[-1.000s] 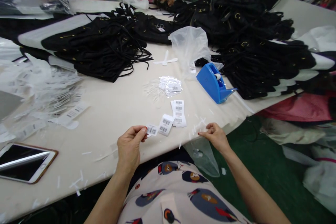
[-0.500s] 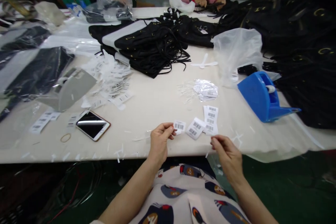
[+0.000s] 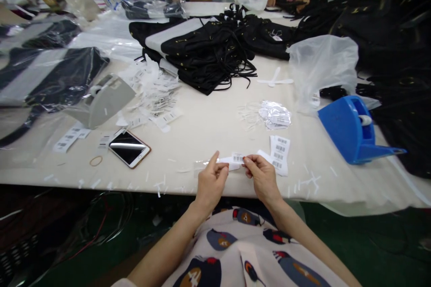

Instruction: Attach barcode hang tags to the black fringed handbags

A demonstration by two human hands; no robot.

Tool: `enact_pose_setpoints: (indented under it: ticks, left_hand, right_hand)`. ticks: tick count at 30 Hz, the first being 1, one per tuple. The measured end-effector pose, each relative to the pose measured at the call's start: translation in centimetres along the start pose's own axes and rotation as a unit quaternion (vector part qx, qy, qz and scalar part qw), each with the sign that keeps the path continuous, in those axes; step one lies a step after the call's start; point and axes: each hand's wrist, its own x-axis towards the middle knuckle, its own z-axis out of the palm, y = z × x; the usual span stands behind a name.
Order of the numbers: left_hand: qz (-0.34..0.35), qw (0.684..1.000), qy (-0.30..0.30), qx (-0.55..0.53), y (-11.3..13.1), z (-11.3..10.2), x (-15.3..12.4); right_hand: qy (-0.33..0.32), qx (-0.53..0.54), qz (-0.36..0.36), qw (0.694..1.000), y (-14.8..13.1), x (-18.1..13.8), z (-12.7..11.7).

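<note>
My left hand (image 3: 211,184) is at the table's front edge, index finger stretched out. Its thumb and other fingers close at the edge of a white tag (image 3: 224,160), which seems to be in a clear plastic sleeve. My right hand (image 3: 264,177) pinches a small barcode sticker (image 3: 238,158) between thumb and forefinger, just over the tag's right end. Beside it, a strip of barcode stickers (image 3: 280,154) lies on the table, and another white sticker piece is partly hidden behind the right hand. Farther back is a small pile of sleeved tags (image 3: 275,115) with strings.
A phone (image 3: 129,148), a rubber band (image 3: 96,161) and a grey tape dispenser (image 3: 104,103) are at left, near a heap of labels (image 3: 155,89). At right stands a blue tape dispenser (image 3: 357,130). Black bags (image 3: 205,54) lie behind; two people work across the table.
My right hand has moved left to meet the left hand and now pinches the barcode sticker that the left hand held. The left index finger has straightened. The view has shifted slightly.
</note>
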Motion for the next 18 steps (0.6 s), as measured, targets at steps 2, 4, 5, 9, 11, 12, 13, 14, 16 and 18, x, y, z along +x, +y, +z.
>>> enact_pose_setpoints:
  ticks: [2,4,5,9,11,12,13,14,16,18]
  left_hand:
    - [0.109,0.984,0.013,0.138,-0.6,-1.1,0.4]
    - [0.225,0.939,-0.010,0.260,-1.1,-2.3,1.0]
    - [0.269,0.911,-0.031,0.309,-1.3,-2.7,1.3]
    - [0.298,0.852,-0.089,0.421,-2.1,-3.5,2.5]
    - [0.281,0.852,-0.094,0.433,-2.6,-3.4,2.8]
    - [0.275,0.854,-0.091,0.431,-2.8,-3.4,2.9]
    - [0.272,0.858,-0.088,0.427,-3.0,-3.3,3.0]
    - [0.272,0.861,-0.087,0.422,-3.2,-3.3,3.0]
    - [0.273,0.864,-0.088,0.414,-3.4,-3.4,3.0]
    - [0.276,0.865,-0.092,0.409,-3.5,-3.5,2.9]
  right_hand:
    - [-0.001,-0.040,-0.014,0.999,0.1,0.3,-0.4]
    - [-0.025,-0.102,-0.026,0.994,0.1,0.5,-0.7]
    - [-0.039,-0.134,-0.032,0.990,0.1,0.5,-0.8]
    - [-0.065,-0.232,-0.044,0.970,0.2,0.5,-0.4]
    - [-0.075,-0.267,-0.047,0.960,0.4,0.6,0.0]
    - [-0.080,-0.284,-0.050,0.954,0.6,0.7,0.2]
    - [-0.085,-0.299,-0.055,0.949,0.7,0.8,0.3]
    - [-0.089,-0.313,-0.059,0.944,0.9,0.9,0.4]
    - [-0.093,-0.332,-0.065,0.936,1.2,1.2,0.5]
    - [-0.094,-0.341,-0.066,0.933,1.4,1.4,0.5]
